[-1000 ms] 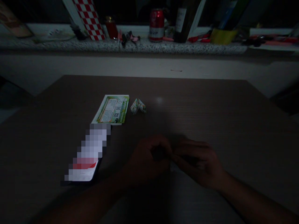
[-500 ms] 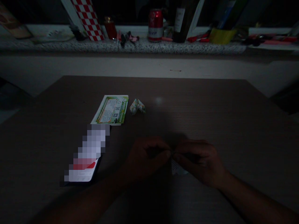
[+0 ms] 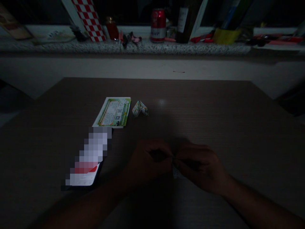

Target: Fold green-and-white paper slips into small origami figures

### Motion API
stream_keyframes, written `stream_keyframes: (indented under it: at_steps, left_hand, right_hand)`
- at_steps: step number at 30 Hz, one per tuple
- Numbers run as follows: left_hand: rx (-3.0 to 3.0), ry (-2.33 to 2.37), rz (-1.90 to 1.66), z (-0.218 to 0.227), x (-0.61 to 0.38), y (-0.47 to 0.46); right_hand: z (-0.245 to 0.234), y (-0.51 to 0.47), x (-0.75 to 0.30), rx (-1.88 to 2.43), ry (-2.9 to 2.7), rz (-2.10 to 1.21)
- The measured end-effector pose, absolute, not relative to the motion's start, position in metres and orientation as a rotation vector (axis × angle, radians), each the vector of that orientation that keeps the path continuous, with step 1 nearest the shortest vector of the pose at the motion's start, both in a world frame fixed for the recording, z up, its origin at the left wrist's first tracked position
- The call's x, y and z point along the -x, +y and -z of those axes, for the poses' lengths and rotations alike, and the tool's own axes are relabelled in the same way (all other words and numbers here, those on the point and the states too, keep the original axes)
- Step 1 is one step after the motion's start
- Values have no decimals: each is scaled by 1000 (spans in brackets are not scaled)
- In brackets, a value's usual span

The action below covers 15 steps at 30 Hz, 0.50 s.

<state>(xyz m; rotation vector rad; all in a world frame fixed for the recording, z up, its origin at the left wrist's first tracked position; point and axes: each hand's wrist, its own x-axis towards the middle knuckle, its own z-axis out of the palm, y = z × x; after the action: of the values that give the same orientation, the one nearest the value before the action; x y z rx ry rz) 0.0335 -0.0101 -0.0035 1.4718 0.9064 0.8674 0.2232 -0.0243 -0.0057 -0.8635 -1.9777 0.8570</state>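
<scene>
Low over the dark wooden table point(image 3: 214, 111), my left hand point(image 3: 152, 160) and my right hand point(image 3: 202, 165) meet fingertip to fingertip. Both are closed in a pinch on a small piece of paper point(image 3: 176, 173), whose pale printed part shows below the right fingers. The fingers and deep shadow hide the rest of it. Beyond the hands stands a folded paper piece point(image 3: 140, 109) with two pointed wings. Left of that lies a stack of green printed paper sheets point(image 3: 113, 111).
A phone point(image 3: 83, 178) with a lit, partly blurred-out screen lies left of my hands. Behind the table, a granite windowsill point(image 3: 143, 49) holds a red can point(image 3: 158, 25), a dark bottle point(image 3: 184, 24), a red-and-white checkered box point(image 3: 89, 20) and a yellow object point(image 3: 226, 36).
My fingertips have shifted slightly left. Less of the paper shows below my right hand than before. Other things stay where they were.
</scene>
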Motion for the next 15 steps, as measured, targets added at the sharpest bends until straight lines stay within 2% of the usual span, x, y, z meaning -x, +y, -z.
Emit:
stream_keyframes:
  at_steps: [15]
  left_hand:
    - [-1456,893,-788,5,-36,-13]
  right_hand:
    - [7,-22,-225,872,-1901,-863]
